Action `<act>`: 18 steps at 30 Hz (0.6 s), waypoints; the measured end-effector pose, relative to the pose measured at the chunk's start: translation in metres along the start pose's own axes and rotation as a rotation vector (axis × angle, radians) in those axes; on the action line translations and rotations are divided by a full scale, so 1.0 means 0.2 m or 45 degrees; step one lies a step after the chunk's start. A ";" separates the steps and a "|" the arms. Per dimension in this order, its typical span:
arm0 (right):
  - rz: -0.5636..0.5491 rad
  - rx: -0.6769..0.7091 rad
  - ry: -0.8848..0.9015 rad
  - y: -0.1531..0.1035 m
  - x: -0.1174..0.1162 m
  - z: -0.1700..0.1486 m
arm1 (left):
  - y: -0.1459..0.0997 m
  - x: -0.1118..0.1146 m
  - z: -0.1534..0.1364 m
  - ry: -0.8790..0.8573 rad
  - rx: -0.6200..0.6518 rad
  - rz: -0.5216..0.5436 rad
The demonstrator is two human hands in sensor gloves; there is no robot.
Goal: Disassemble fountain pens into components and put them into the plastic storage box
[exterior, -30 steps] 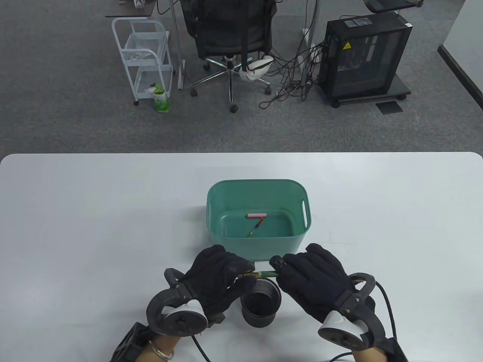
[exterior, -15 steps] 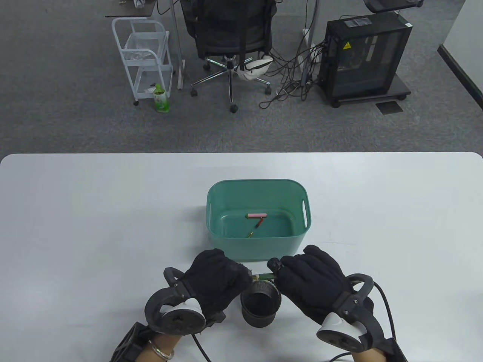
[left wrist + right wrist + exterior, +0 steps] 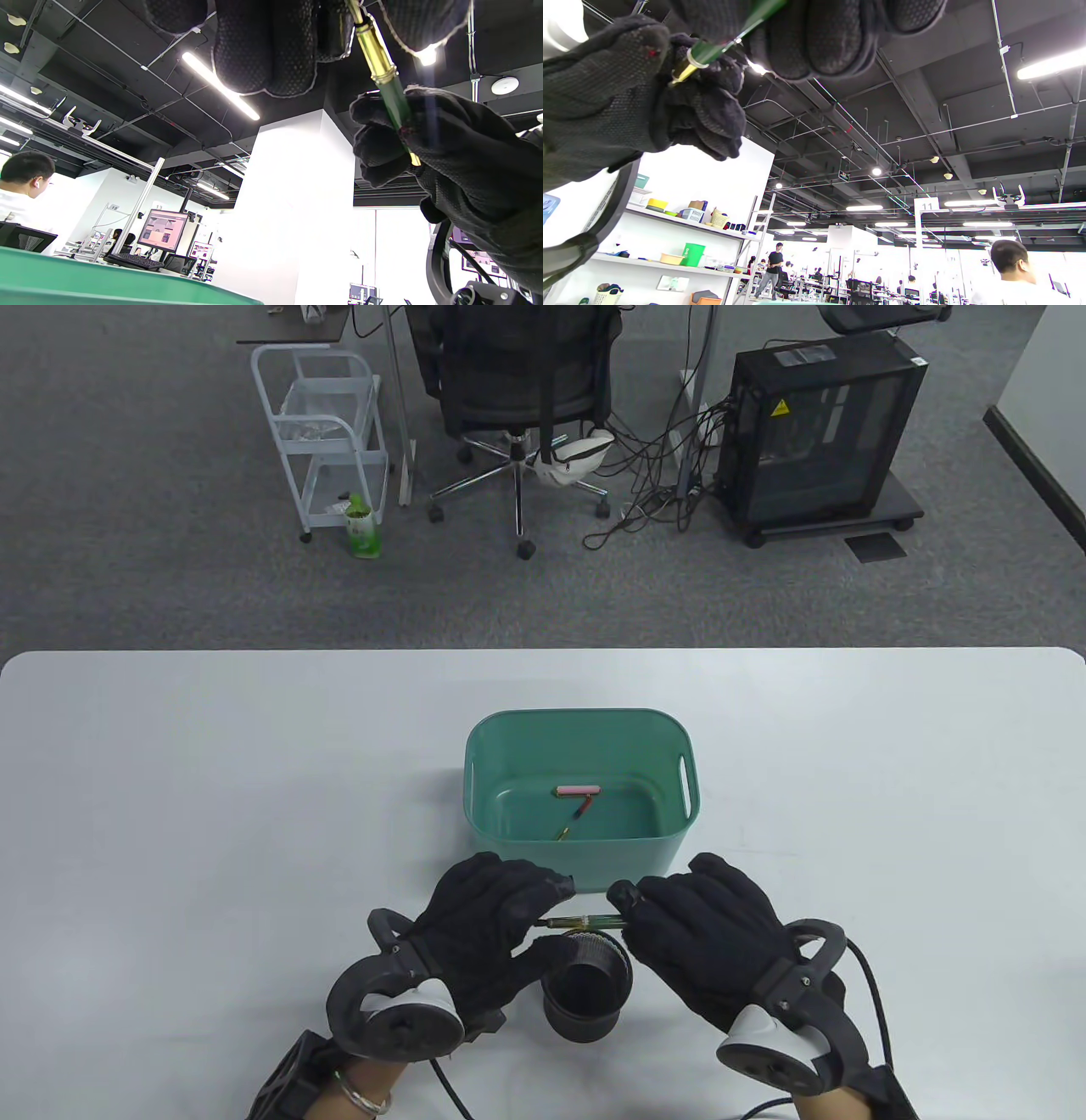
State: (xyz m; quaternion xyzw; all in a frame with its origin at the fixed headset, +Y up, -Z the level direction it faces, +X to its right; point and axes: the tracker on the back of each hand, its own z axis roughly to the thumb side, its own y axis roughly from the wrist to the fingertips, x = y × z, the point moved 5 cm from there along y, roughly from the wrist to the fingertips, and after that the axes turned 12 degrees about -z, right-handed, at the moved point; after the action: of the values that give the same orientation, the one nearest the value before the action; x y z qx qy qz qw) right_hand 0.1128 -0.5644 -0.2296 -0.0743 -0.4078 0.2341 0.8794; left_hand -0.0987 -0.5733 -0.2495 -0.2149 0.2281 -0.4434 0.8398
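Observation:
A green fountain pen with gold trim (image 3: pixel 585 921) lies level between both hands, just above a black mesh pen cup (image 3: pixel 587 988). My left hand (image 3: pixel 501 916) pinches its gold end (image 3: pixel 373 55); my right hand (image 3: pixel 679 916) grips the green barrel (image 3: pixel 396 106) (image 3: pixel 712 51). The teal plastic storage box (image 3: pixel 581 861) stands right behind the hands and holds a pink pen part (image 3: pixel 579 791) and a thin red-and-gold part (image 3: pixel 574 819).
The white table (image 3: pixel 170 814) stretches to both sides of the box. Beyond its far edge stand an office chair (image 3: pixel 517 398), a white cart (image 3: pixel 327 432) and a black computer case (image 3: pixel 819 432). Both wrist views look up at the ceiling and distant people.
The left hand slid a little leftward along the pen, so more of the gold section shows between the hands. The right hand stayed nearly still.

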 end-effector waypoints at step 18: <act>0.008 0.003 0.002 0.00 -0.01 0.00 | 0.00 0.01 0.01 0.013 0.004 -0.009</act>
State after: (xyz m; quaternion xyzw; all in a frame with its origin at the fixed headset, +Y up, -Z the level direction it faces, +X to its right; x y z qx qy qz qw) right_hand 0.1127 -0.5647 -0.2313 -0.0746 -0.4065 0.2374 0.8791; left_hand -0.0960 -0.5745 -0.2487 -0.2120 0.2308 -0.4478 0.8374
